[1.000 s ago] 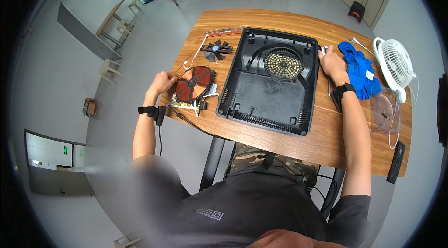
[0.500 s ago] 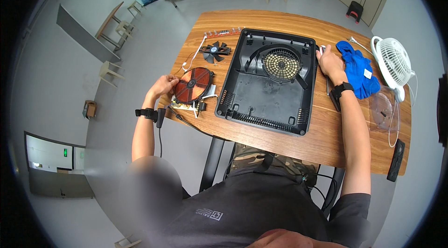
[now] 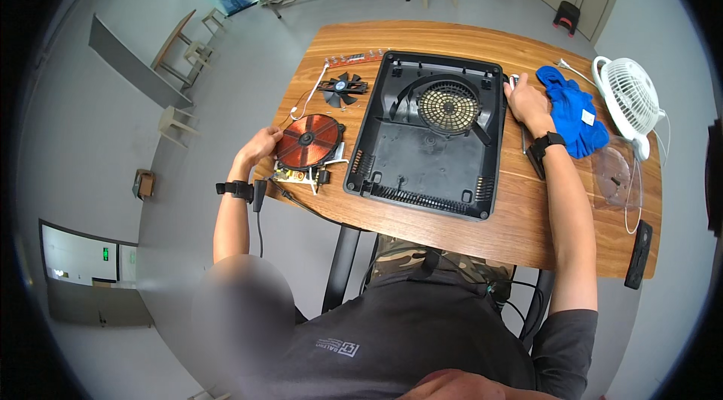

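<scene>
— Hands first, left one: status?
— Left hand (image 3: 260, 145) curling around the left rim of the copper coil disc (image 3: 307, 141), fingers closed on its edge. Disc lying flat near the table's left edge, resting over a small circuit board (image 3: 295, 172), with white wires (image 3: 301, 102) trailing off toward the far side.
— Right hand?
— Right hand (image 3: 525, 102) resting palm down, fingers loosely bent, touching the right edge of the black cooker housing (image 3: 429, 136). Gripping anything: cannot tell. Black band showing on each wrist.
— Housing position?
— Lying open side up in the middle of the wooden table (image 3: 452, 227), round vent grille (image 3: 449, 107) facing upward, just beside the disc.
— Surroundings?
— Small black fan (image 3: 343, 88) sitting beyond the disc. Blue cloth (image 3: 572, 110) lying just right of the right hand, white desk fan (image 3: 631, 102) standing further right, clear plastic bag (image 3: 614, 174) lying near that fan's base.
</scene>
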Action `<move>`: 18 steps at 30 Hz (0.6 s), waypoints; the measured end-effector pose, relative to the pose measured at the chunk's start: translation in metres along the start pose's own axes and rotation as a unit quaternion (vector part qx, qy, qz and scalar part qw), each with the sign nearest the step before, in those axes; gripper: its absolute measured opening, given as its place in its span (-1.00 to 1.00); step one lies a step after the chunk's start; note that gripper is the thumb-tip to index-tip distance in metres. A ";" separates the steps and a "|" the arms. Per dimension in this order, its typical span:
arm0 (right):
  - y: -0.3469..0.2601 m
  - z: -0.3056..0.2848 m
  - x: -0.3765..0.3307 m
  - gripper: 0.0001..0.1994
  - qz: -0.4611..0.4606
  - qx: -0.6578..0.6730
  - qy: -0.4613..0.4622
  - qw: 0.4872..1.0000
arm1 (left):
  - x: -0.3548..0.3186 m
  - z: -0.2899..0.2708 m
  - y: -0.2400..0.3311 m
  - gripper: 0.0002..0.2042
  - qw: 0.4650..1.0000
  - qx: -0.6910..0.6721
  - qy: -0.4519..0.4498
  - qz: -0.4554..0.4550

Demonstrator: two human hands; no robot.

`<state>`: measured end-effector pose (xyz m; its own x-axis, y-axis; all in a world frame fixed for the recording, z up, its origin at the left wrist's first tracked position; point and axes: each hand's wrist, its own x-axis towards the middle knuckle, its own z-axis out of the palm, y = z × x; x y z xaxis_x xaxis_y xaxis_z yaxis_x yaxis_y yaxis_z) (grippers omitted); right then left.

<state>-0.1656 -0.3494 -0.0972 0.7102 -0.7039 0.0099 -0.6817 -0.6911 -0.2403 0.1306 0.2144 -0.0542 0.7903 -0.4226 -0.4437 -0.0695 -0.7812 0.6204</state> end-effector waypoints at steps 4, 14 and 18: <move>-0.001 0.000 -0.001 -0.45 -0.004 0.002 0.000 1.000 | 0.002 -0.002 -0.006 -0.70 1.000 -0.025 -0.001 0.012; -0.001 0.001 0.001 -0.44 0.001 0.007 -0.002 1.000 | 0.000 -0.004 0.000 -0.70 0.982 -0.181 0.003 0.058; -0.001 0.001 0.002 -0.44 0.004 0.006 -0.008 1.000 | -0.001 -0.009 0.002 -0.68 0.984 -0.164 0.005 0.077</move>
<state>-0.1640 -0.3500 -0.0978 0.7076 -0.7066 -0.0067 -0.6850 -0.6836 -0.2519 0.1352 0.2169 -0.0467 0.7922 -0.5178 -0.3229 0.0099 -0.5182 0.8552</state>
